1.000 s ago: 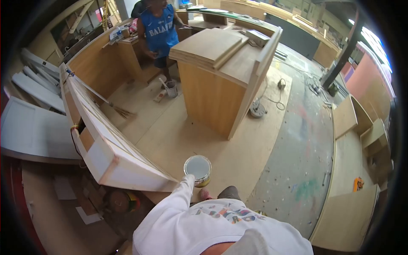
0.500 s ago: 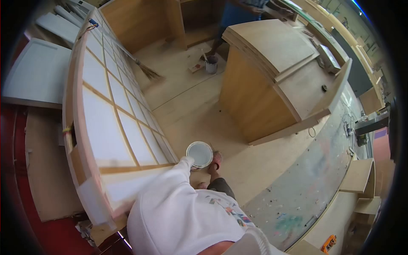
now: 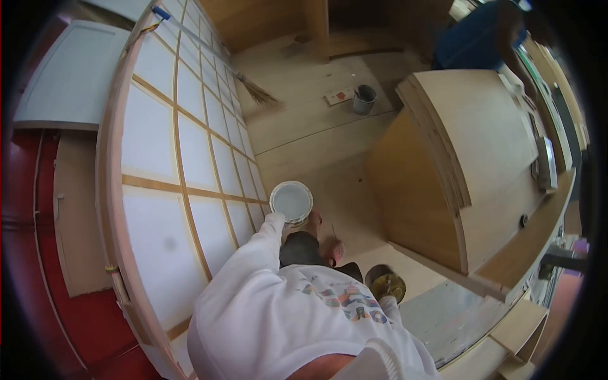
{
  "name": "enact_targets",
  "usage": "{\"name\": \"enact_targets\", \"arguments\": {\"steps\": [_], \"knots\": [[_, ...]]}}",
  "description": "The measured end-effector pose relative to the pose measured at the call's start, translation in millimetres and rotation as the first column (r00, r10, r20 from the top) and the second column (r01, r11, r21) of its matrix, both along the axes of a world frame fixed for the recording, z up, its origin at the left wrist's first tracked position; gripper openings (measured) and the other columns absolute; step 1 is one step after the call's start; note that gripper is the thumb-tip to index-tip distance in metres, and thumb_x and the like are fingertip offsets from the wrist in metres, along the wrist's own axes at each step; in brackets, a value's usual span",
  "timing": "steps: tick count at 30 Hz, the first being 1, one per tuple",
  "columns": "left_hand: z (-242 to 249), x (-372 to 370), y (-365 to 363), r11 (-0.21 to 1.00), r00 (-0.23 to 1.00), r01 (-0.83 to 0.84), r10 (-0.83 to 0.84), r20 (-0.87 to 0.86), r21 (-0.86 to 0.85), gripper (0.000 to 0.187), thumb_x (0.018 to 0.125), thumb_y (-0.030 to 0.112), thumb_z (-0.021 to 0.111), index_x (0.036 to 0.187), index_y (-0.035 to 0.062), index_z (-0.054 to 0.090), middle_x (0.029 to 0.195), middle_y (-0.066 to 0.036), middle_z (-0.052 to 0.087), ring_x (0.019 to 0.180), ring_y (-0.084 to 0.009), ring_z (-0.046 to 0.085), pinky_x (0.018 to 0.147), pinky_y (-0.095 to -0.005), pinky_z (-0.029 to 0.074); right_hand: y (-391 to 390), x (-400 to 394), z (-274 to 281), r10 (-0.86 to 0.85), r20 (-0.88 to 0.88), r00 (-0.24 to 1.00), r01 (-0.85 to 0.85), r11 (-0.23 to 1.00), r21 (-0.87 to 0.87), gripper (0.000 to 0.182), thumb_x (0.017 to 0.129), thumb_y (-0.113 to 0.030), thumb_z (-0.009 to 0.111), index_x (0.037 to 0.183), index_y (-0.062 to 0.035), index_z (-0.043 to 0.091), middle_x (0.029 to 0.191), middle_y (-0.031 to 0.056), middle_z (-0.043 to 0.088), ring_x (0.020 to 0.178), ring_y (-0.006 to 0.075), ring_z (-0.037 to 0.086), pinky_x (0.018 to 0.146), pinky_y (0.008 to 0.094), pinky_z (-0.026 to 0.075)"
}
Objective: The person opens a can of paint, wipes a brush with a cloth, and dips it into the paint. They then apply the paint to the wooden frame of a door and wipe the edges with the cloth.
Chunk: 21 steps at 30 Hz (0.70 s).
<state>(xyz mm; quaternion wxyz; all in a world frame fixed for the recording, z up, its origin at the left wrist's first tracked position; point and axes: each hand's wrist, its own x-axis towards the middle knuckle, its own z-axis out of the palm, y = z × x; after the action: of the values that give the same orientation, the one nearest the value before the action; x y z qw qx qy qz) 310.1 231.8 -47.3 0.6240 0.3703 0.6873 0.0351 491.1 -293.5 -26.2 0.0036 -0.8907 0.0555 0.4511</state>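
A round white-rimmed can hangs above my feet, beside the gridded panel. My left hand, covered in white like the sleeve, grips its near edge; the single fingers are hard to make out. A dark can with yellowish, shiny stuff inside is at my right side. My right hand is closed at its lower rim, partly hidden by the can and sleeve.
A white panel with wooden strips stands on the left, a broom against it. A grey pot sits on the floor ahead. A curved wooden cabinet stands right, a person in blue behind it.
The dark can and my right hand have come into view at the lower right. My feet have changed position, and the view has shifted forward. The person in blue appears farther right, behind the cabinet.
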Motion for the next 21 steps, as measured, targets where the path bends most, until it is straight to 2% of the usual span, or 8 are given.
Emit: {"name": "enact_targets", "arguments": {"steps": [4, 6, 7, 10, 12, 16, 18, 21], "knots": [[19.8, 20.3, 44.9, 0.985, 0.993, -0.033, 0.014, -0.114, -0.171, 0.021, 0.079, 0.011, 0.045, 0.083, 0.001, 0.063, 0.08, -0.019, 0.063, 0.062, -0.0223, 0.064, 0.045, -0.0319, 0.051, 62.6, 62.0, -1.3, 0.124, 0.023, 0.992, -0.123, 0.991, -0.048, 0.029, 0.08, -0.014, 0.048, 0.106, -0.0095, 0.061, 0.11, 0.011, 0.059, 0.104, 0.0254, 0.055, 0.086, 0.0353, 0.044], [29.1, 35.4, 67.0, 0.941, 0.942, -0.32, 0.305, -0.137, -0.11, 0.021, 0.079, 0.013, 0.048, 0.077, 0.0006, 0.064, 0.079, -0.018, 0.064, 0.062, -0.0213, 0.064, 0.043, -0.0318, 0.048, 98.5, 95.0, 6.9, 0.167, 0.029, 0.986, -0.165, 0.984, -0.074, 0.029, 0.081, -0.014, 0.048, 0.105, -0.0096, 0.061, 0.11, 0.011, 0.059, 0.104, 0.0254, 0.055, 0.086, 0.0354, 0.044], [25.4, 35.1, 78.9, 0.934, 0.938, -0.333, 0.315, -0.145, -0.127, 0.021, 0.079, 0.013, 0.048, 0.077, 0.0006, 0.064, 0.079, -0.018, 0.064, 0.062, -0.0213, 0.064, 0.043, -0.0318, 0.048, 116.2, 110.7, 15.3, 0.198, 0.033, 0.98, -0.194, 0.977, -0.092, 0.029, 0.081, -0.014, 0.047, 0.105, -0.0096, 0.061, 0.11, 0.0109, 0.059, 0.104, 0.0254, 0.055, 0.086, 0.0354, 0.044], [38.6, 47.6, 116.7, 0.99, 0.935, -0.042, -0.009, -0.356, -0.135, 0.021, 0.08, 0.014, 0.048, 0.086, -0.0021, 0.061, 0.083, -0.019, 0.063, 0.062, -0.0226, 0.064, 0.045, -0.0313, 0.05, 184.7, 161.0, 34.0, 0.334, 0.03, 0.942, -0.327, 0.936, -0.132, 0.028, 0.082, -0.014, 0.047, 0.105, -0.0098, 0.062, 0.111, 0.0109, 0.059, 0.105, 0.0253, 0.054, 0.086, 0.0355, 0.044], [77.9, 60.3, 141.2, 0.992, 0.951, -0.043, 0.005, -0.309, -0.117, 0.025, 0.081, 0.014, 0.051, 0.097, -0.0034, 0.057, 0.083, -0.019, 0.063, 0.063, -0.0245, 0.064, 0.046, -0.0312, 0.052, 232.7, 192.8, 39.0, 0.436, 0.02, 0.9, -0.428, 0.891, -0.151, 0.028, 0.082, -0.014, 0.046, 0.105, -0.0099, 0.062, 0.111, 0.0108, 0.058, 0.105, 0.0253, 0.054, 0.086, 0.0355, 0.044], [60.4, 62.4, 171.5, 0.918, 0.925, -0.345, 0.297, -0.235, -0.197, 0.031, 0.082, 0.012, 0.051, 0.11, -0.0023, 0.051, 0.084, -0.018, 0.063, 0.064, -0.0267, 0.064, 0.049, -0.0304, 0.054, 335.1, 248.6, 36.7, 0.669, -0.009, 0.743, -0.659, 0.73, -0.182, 0.028, 0.083, -0.014, 0.045, 0.105, -0.0101, 0.062, 0.112, 0.0108, 0.058, 0.106, 0.0252, 0.054, 0.087, 0.0357, 0.044], [78.6, 66.9, 180.8, 0.966, 0.952, -0.23, 0.197, -0.236, -0.12, 0.028, 0.084, 0.012, 0.05, 0.107, -0.003, 0.052, 0.087, -0.018, 0.063, 0.064, -0.0272, 0.064, 0.048, -0.0301, 0.054, 392.5, 270.3, 25.6, 0.784, -0.023, 0.62, -0.773, 0.606, -0.187, 0.028, 0.083, -0.014, 0.044, 0.105, -0.0102, 0.062, 0.112, 0.0107, 0.058, 0.106, 0.0251, 0.054, 0.087, 0.0357, 0.044], [83.1, 74.8, 192.2, 0.956, 0.928, -0.288, 0.265, -0.261, -0.054, 0.027, 0.085, 0.012, 0.049, 0.107, -0.003, 0.052, 0.09, -0.019, 0.062, 0.067, -0.0274, 0.065, 0.048, -0.0301, 0.054, 475.8, 302.5, 4.8, 0.921, -0.044, 0.388, -0.907, 0.373, -0.194, 0.028, 0.084, -0.014, 0.044, 0.105, -0.0104, 0.062, 0.113, 0.0107, 0.058, 0.107, 0.0251, 0.053, 0.087, 0.0358, 0.044]]}}
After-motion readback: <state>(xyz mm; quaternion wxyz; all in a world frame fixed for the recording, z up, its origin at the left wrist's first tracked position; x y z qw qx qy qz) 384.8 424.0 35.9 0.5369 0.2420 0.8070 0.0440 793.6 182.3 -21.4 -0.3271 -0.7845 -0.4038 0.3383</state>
